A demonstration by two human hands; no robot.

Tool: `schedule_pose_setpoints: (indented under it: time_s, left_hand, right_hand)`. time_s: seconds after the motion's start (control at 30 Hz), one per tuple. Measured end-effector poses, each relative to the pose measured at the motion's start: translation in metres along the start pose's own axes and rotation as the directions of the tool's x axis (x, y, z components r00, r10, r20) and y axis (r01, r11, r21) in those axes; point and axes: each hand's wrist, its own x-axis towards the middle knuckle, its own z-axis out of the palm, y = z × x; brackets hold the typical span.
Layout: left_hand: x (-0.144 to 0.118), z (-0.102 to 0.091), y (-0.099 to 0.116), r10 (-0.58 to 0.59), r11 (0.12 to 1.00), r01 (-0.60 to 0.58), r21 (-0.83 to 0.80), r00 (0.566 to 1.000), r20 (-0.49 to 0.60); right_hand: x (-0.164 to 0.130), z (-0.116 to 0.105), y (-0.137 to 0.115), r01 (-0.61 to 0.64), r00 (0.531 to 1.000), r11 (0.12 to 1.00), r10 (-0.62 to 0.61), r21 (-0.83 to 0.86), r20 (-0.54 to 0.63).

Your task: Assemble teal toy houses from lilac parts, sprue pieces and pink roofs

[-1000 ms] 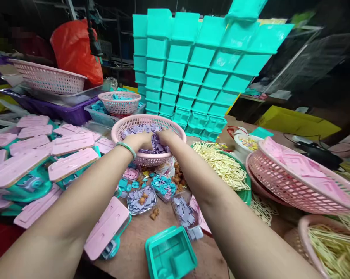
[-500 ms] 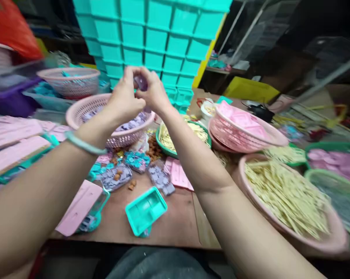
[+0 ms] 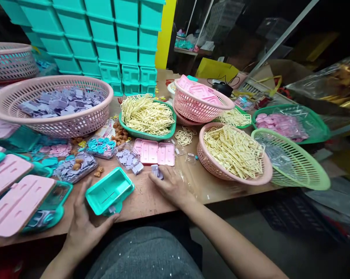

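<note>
My left hand (image 3: 83, 223) is spread at the near left side of a small turquoise plastic box (image 3: 108, 190), thumb and fingers apart around its corner. Whether the fingertips touch the box, I cannot tell. The box lies tilted on the tabletop, its hollow side facing up. To the right of it, my right hand (image 3: 173, 186) rests low over the table with a small lilac plastic piece (image 3: 156, 171) between thumb and fingers. Just beyond that hand lie pink plastic panels (image 3: 149, 152). A clear tray of lilac pieces (image 3: 130, 159) sits between the box and the panels.
A pink basket (image 3: 67, 126) of lilac parts stands at the back left, before stacked turquoise boxes (image 3: 102, 35). Cream sticks fill a green tray (image 3: 151, 135) and a pink basket (image 3: 204, 155). Pink-topped boxes (image 3: 23, 201) crowd the left. A light green basket (image 3: 302, 170) overhangs the right edge.
Both hands came down from above the lilac basket and separated, the left to the turquoise box, the right to the table beside the pink panels. The view has turned right and down.
</note>
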Motion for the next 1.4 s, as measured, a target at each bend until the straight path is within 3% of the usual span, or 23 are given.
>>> schedule_pose_setpoints:
  time_s: [0.1,0.23,0.33,0.47,0.53,0.63,0.8,0.93,1.03,1.17,1.23,1.33,1.4]
  left_hand:
    - [0.0,0.008,0.0,-0.07,0.993,0.069,0.092,0.997,0.014]
    - [0.012,0.008,0.005,-0.209,0.964,0.221,-0.148,0.974,0.091]
    - [0.021,0.006,0.011,-0.342,0.888,0.38,-0.26,0.922,0.182]
    - [0.024,0.004,0.022,-0.446,0.783,0.48,-0.395,0.877,0.18]
    - [0.022,0.002,0.026,-0.487,0.7,0.537,-0.47,0.841,0.235]
    - [0.02,-0.001,0.026,-0.504,0.581,0.593,-0.557,0.8,0.327]
    - [0.021,-0.005,0.019,-0.528,0.523,0.613,-0.592,0.778,0.34]
    - [0.025,-0.007,0.013,-0.568,0.473,0.633,-0.613,0.751,0.337]
    - [0.027,-0.007,0.014,-0.571,0.468,0.655,-0.593,0.737,0.362]
    - [0.026,-0.002,0.024,-0.563,0.529,0.641,-0.556,0.755,0.334]
    - [0.023,0.002,0.03,-0.522,0.611,0.583,-0.536,0.805,0.281]
    - [0.017,0.006,0.035,-0.423,0.739,0.454,-0.497,0.888,0.183]
    - [0.014,0.007,0.033,-0.393,0.765,0.413,-0.495,0.907,0.15]
  right_hand:
    - [-0.003,0.002,0.005,-0.069,0.998,0.99,0.067,0.125,0.02]
    - [-0.006,-0.003,0.007,-0.176,0.981,0.954,0.192,0.243,-0.041]
    - [0.0,-0.002,0.01,-0.219,0.959,0.925,0.262,0.312,-0.106]
    - [0.014,0.002,0.013,-0.261,0.937,0.897,0.325,0.356,-0.131]
    - [0.02,0.0,0.014,-0.284,0.931,0.896,0.342,0.341,-0.124]
    - [0.024,-0.008,0.014,-0.253,0.957,0.926,0.282,0.28,-0.065]
    - [0.022,-0.017,0.018,-0.073,0.991,0.964,0.04,0.254,0.13]
    - [0.022,-0.017,0.022,-0.134,0.988,0.925,0.095,0.356,0.125]
    - [0.029,-0.019,0.022,-0.289,0.956,0.806,0.275,0.517,0.105]
    - [0.044,-0.023,0.018,-0.514,0.811,0.441,0.529,0.735,0.25]
    - [0.053,-0.025,0.014,-0.548,0.781,0.314,0.525,0.775,0.339]
    - [0.072,-0.028,0.005,-0.551,0.784,0.199,0.456,0.811,0.421]
    - [0.088,-0.026,-0.003,-0.548,0.792,0.122,0.394,0.828,0.466]
